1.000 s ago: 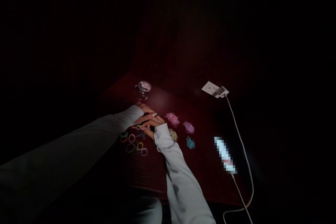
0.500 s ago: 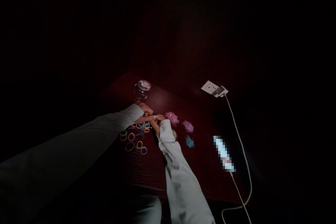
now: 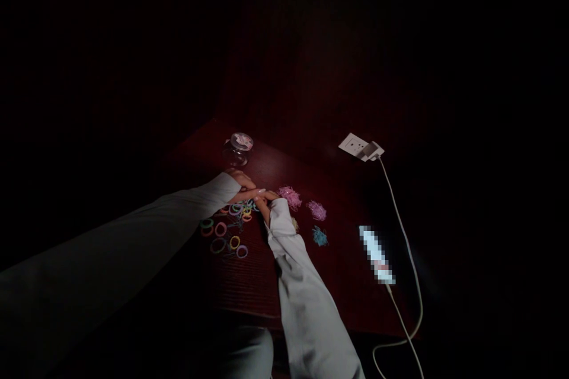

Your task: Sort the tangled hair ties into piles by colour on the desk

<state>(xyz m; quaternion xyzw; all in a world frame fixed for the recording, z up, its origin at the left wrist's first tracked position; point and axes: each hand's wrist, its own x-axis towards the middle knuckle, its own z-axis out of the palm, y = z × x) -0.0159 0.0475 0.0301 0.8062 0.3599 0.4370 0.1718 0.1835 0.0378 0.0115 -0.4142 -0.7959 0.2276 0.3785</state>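
Note:
My left hand (image 3: 241, 184) and my right hand (image 3: 265, 201) meet at the fingertips over the dark red table. The left one's fingers are bent, with the index finger reaching across to the right hand. My right hand's fingers are closed together against it; whatever lies between the fingertips is too small and dark to make out. Just below them are several coloured hair ties (image 3: 220, 229), in pink, yellow, purple and green, with thin dark blue strands among them. A heap of pink rubber bands (image 3: 290, 197) lies right of my right hand. Its sleeve partly hides a yellowish heap (image 3: 295, 224).
A lidded glass jar (image 3: 239, 149) stands beyond my left hand. Purple bands (image 3: 317, 211) and blue bands (image 3: 320, 236) lie to the right. Farther right are a lit, pixelated phone (image 3: 377, 254), its white cable (image 3: 406, 243) and a wall socket (image 3: 352, 145) with a charger.
The whole view has shifted slightly, so things sit a little higher and further left. Both hands stay together over the hair ties, with only small finger movement.

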